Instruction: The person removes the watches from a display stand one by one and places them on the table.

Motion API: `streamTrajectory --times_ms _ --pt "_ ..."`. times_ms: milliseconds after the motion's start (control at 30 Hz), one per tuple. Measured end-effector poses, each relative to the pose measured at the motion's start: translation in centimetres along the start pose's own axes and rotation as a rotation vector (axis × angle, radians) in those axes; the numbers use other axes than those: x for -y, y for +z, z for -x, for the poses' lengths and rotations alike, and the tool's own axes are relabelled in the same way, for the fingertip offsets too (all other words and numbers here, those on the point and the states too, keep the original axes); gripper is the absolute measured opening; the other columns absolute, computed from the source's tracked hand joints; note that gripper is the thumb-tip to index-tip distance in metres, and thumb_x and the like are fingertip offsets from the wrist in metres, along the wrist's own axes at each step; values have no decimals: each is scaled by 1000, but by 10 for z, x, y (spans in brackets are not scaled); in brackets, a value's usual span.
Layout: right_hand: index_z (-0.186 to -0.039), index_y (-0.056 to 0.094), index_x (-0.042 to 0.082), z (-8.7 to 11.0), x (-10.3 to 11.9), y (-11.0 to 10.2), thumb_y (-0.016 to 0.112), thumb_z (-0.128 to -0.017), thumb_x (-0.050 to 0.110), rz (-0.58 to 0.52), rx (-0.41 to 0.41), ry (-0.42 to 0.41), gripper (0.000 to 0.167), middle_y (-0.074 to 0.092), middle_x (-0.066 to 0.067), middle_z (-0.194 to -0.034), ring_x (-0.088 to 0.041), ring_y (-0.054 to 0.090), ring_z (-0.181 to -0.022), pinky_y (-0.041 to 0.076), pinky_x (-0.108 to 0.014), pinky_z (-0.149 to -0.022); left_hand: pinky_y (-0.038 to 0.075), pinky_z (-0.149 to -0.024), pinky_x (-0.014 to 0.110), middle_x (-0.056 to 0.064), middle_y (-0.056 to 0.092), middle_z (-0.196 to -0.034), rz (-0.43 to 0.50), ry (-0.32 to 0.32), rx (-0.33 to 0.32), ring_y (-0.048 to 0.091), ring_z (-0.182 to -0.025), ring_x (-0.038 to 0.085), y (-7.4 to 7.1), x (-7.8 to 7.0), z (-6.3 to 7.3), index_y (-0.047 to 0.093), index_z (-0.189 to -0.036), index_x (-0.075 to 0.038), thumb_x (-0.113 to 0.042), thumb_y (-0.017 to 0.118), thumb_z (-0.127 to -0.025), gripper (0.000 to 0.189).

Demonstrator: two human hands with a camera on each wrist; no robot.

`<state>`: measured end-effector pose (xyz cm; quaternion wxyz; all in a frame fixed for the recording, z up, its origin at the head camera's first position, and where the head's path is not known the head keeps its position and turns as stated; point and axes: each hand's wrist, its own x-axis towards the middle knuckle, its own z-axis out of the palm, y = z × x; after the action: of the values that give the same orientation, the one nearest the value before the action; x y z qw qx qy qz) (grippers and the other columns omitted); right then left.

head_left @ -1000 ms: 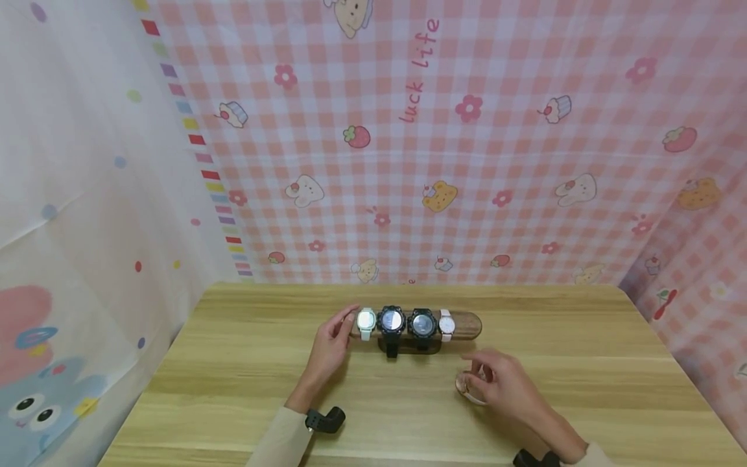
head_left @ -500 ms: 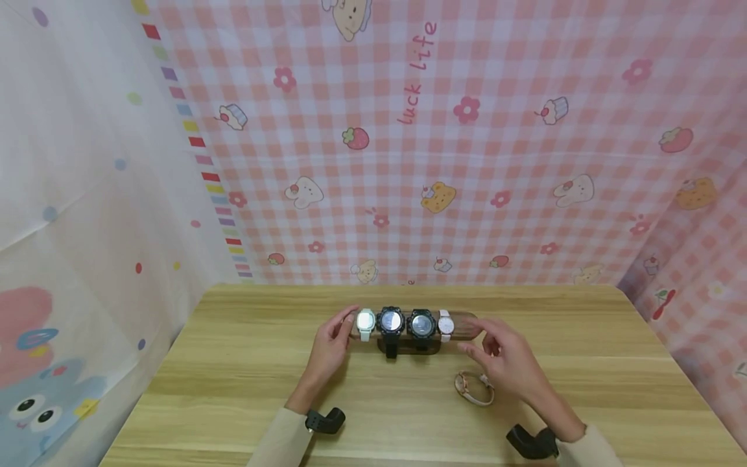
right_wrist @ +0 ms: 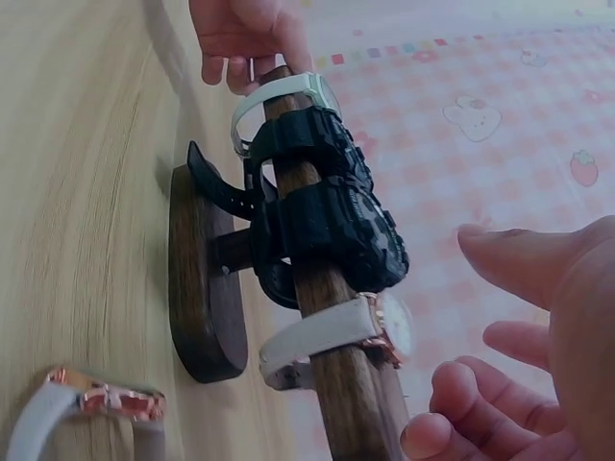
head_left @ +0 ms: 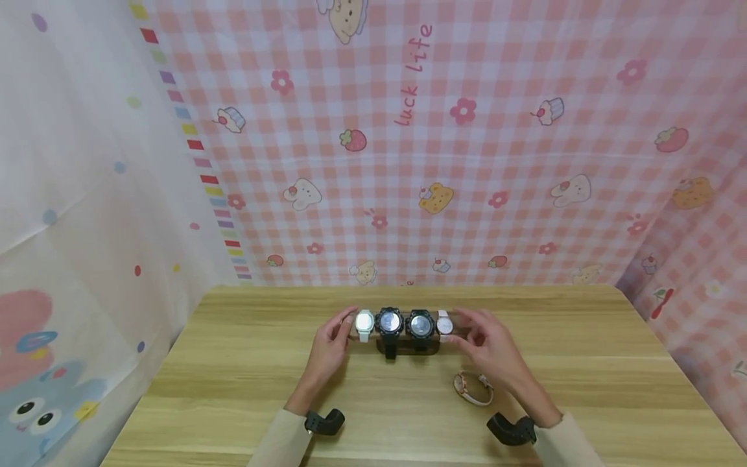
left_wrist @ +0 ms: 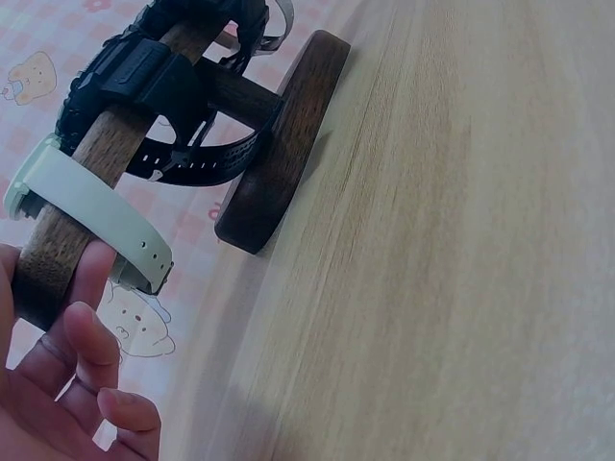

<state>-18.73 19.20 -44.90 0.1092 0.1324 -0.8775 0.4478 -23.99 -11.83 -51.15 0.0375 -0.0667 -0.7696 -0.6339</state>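
A dark wooden watch stand (left_wrist: 290, 144) bears several watches on its raised bar. At the bar's left end is a mint-strapped watch (head_left: 364, 322), followed by two chunky black watches (head_left: 390, 321). Farther right hangs a rose-gold watch (right_wrist: 332, 336) with a pale strap. My left hand (head_left: 328, 347) pinches the bar's left end beside the mint strap. My right hand (head_left: 493, 344) is at the opposite end, thumb and fingers spread apart around the pale-strapped watch. In the right wrist view a gap shows between the thumb and the bar; whether the fingertips touch is unclear.
Another rose-gold watch with a pale strap (head_left: 474, 389) lies on the wooden table (head_left: 233, 389), in front of the right end of the stand. Behind the table hangs a pink checked cloth (head_left: 403, 162). A white patterned cloth (head_left: 111, 214) hangs at the left.
My right hand has left the loose watch on the table, moved up to the bar's right end, then left to the pale-strapped watch. My left hand stays on the bar.
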Motion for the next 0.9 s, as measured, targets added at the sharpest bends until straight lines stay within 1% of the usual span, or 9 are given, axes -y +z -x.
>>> streamTrajectory --times_ms 100,233,433,500,600,667,767,900 --pt "-132 59 2 -3 -2 4 80 -82 14 -3 10 18 55 59 -11 -101 -11 52 -72 48 -21 -61 41 -54 19 22 54 -77 2 -8 2 57 -73 40 0 1 0 61 -135 -17 -29 50 -105 35" --pt "-133 59 1 -8 -5 7 80 -82 11 14 17 37 56 60 -12 -104 -12 52 -73 47 -21 -61 42 -54 20 21 55 -77 5 -9 4 57 -73 38 -1 3 0 61 -135 -16 -30 50 -105 35" --pt "-132 60 0 -14 -8 9 80 -82 13 35 32 69 55 59 -11 -107 -13 51 -74 46 -22 -62 42 -55 20 9 54 -74 -3 -18 -5 56 -70 31 -1 1 0 63 -133 -22 -31 51 -105 32" --pt "-131 60 0 -16 -8 10 81 -82 14 44 35 77 56 59 -12 -107 -13 49 -75 44 -22 -64 42 -55 20 6 54 -74 -3 -19 -4 57 -71 32 -1 1 0 63 -133 -22 -30 51 -105 32" --pt "-131 60 -1 -18 -9 11 82 -82 16 58 32 88 57 59 -13 -106 -14 47 -75 42 -23 -64 42 -55 20 3 52 -74 0 -21 0 58 -74 37 0 0 0 62 -134 -21 -29 50 -105 33" --pt "-132 60 -1 -19 -9 11 82 -82 16 60 27 93 57 59 -13 -106 -15 47 -75 40 -24 -64 42 -55 20 3 51 -74 3 -24 2 59 -76 40 -1 -1 0 62 -135 -21 -28 50 -105 33" --pt "-132 60 -2 -20 -9 12 82 -81 16 70 29 98 58 58 -13 -105 -16 47 -76 40 -24 -65 42 -55 20 3 51 -74 4 -31 4 58 -76 42 -1 -1 0 62 -134 -22 -28 50 -105 32" --pt "-132 60 -2 -21 -10 14 83 -80 16 86 37 100 60 56 -12 -102 -17 48 -78 41 -24 -67 42 -55 20 12 53 -76 -5 -33 11 57 -72 35 -2 -2 0 62 -135 -20 -28 50 -105 33"
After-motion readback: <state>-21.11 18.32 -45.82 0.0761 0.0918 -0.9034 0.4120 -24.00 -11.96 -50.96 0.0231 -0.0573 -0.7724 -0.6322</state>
